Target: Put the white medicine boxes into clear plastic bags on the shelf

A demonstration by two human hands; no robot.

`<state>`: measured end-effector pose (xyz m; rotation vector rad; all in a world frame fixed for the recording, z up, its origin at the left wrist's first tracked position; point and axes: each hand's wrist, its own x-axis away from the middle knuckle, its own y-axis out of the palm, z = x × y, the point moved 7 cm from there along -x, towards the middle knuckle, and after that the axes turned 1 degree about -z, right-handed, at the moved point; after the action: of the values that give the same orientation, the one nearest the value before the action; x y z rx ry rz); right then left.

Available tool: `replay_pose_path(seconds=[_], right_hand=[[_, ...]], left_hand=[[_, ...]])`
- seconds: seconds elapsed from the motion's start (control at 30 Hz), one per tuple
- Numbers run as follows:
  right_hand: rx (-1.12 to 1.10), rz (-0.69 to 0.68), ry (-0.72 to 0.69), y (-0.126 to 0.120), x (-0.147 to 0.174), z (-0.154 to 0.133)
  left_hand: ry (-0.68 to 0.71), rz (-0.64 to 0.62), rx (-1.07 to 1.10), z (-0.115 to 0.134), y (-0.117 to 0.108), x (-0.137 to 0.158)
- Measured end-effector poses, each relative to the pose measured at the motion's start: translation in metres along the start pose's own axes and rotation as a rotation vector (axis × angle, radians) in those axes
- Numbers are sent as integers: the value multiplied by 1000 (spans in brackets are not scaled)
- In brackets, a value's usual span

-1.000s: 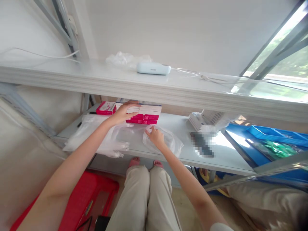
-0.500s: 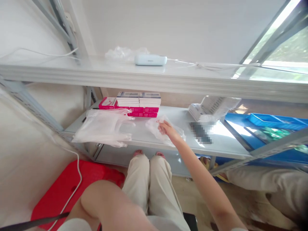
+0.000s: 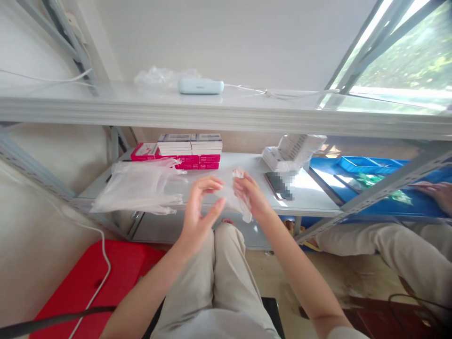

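My right hand (image 3: 250, 192) grips a thin clear plastic bag (image 3: 243, 209), its fingers closed around the bunched film in front of the shelf. Facing it, my left hand (image 3: 202, 205) is open, thumb and fingers apart in a curve at the bag's left side; whether it touches the film I cannot tell. Left of the hands, a pile of white plastic carrier bags (image 3: 132, 186) lies flat on the lower shelf. Behind that pile stand pink boxes (image 3: 189, 162) with white boxes (image 3: 190, 143) stacked on top.
A phone (image 3: 278, 186), partly blurred out, lies right of my hands. Behind it are plastic-wrapped white packs (image 3: 291, 153). The upper shelf (image 3: 219, 110) runs across, holding a pale blue device (image 3: 201, 86). Another person's hand (image 3: 436, 190) is by blue trays (image 3: 370, 165). A red stool (image 3: 88, 287) stands at left.
My left hand has come up from below to face the right hand. The right hand has lifted the clear bag off the shelf. The view has shifted to the right.
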<state>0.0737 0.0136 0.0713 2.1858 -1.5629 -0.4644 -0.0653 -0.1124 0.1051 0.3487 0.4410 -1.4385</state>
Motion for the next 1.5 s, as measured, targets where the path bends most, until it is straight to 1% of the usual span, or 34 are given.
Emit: replay_pose_path(seconds=[0.03, 0.07, 0.1, 0.2, 0.27, 0.33, 0.4, 0.5, 0.53, 0.67, 0.7, 0.77, 0.83, 0.93, 1.03, 1.1, 1.2, 1.3, 1.4, 1.47, 1.5], right_hand=[[-32, -24, 6, 4, 1, -2], [-60, -46, 16, 8, 2, -4], [-86, -67, 25, 12, 3, -6], [-158, -111, 31, 19, 3, -12], [-203, -111, 36, 19, 2, -15], [-239, -95, 42, 15, 1, -17], [-266, -95, 53, 11, -2, -17], [-289, -105, 65, 5, -6, -16], [-294, -98, 59, 3, -7, -16], [-357, -44, 28, -9, -13, -16], [-379, -33, 33, -11, -15, -15], [-412, -17, 47, -16, -17, -12], [-414, -10, 62, -23, -21, -10], [-362, 35, 122, -43, -29, -3], [-264, 136, 186, -79, -36, -1], [-207, 178, 182, -105, -39, -6], [-125, 240, 128, -141, -42, -19], [1, 342, 15, -171, -43, -35], [189, 448, -109, -190, -40, -51], [279, 477, -152, -197, -37, -60], [298, 469, -159, -200, -37, -63]], left_hand=[[-9, 33, -7, -6, 2, -25], [-12, 62, -7, -13, 3, -41], [-15, 92, -8, -21, 2, -49], [-31, 180, -9, -46, -6, -46], [-47, 240, -5, -62, -12, -43], [-53, 292, 3, -74, -14, -47], [-62, 276, 20, -84, -8, -57], [-100, 170, 52, -100, 10, -71], [-112, 166, 73, -105, 13, -73], [-139, 301, 235, -123, 19, -77], [-154, 310, 272, -128, 21, -78], [-195, 288, 314, -138, 27, -82], [-240, 244, 311, -146, 30, -88], [-283, 233, 262, -157, 20, -96], [-285, 275, 234, -166, -1, -105], [-276, 296, 252, -170, -14, -110], [-249, 307, 245, -176, -23, -119], [-197, 306, 148, -179, -22, -127], [-121, 313, 14, -177, -15, -132], [-85, 339, -82, -173, -12, -134], [-72, 358, -129, -170, -12, -134]])
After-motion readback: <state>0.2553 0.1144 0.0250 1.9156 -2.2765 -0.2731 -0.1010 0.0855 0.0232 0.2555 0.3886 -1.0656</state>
